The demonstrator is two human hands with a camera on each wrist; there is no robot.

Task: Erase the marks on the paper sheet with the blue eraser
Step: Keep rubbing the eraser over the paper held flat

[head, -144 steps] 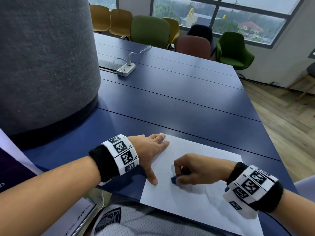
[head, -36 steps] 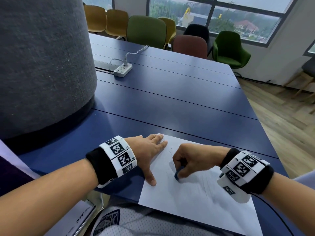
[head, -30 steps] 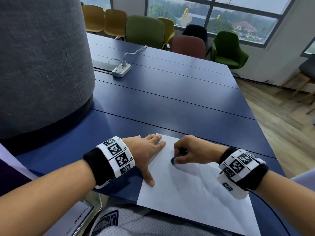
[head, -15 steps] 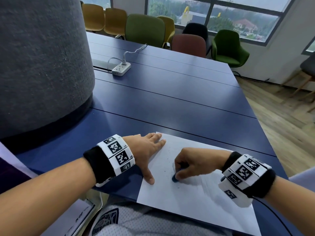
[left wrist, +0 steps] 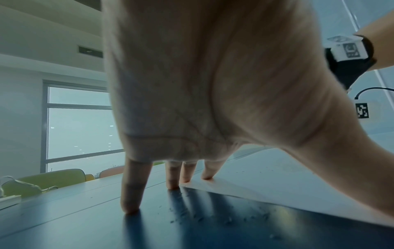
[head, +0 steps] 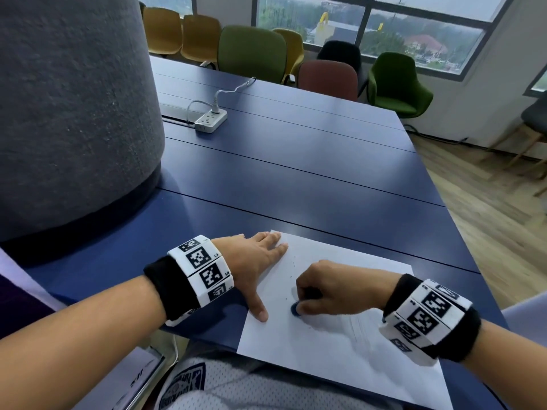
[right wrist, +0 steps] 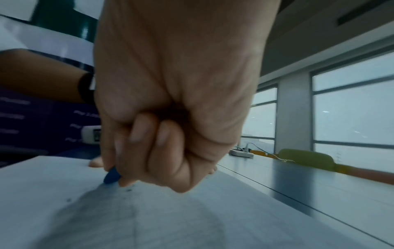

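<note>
Since half a second earlier, the right hand [head: 331,291], fingers curled around the blue eraser [head: 295,309], hardly moved on the paper sheet [head: 340,356]; the flat, straight-fingered left hand [head: 251,261] stayed on its left edge.

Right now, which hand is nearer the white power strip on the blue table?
Left. The left hand lies flat at the white paper sheet's left edge, below the white power strip; the right hand is farther right, gripping the blue eraser.

Office mtg room: long blue table [head: 296,161] w/ power strip [head: 210,121], row of coloured chairs [head: 251,53] at far end, big windows [head: 384,22], wood floor [head: 488,208].
</note>
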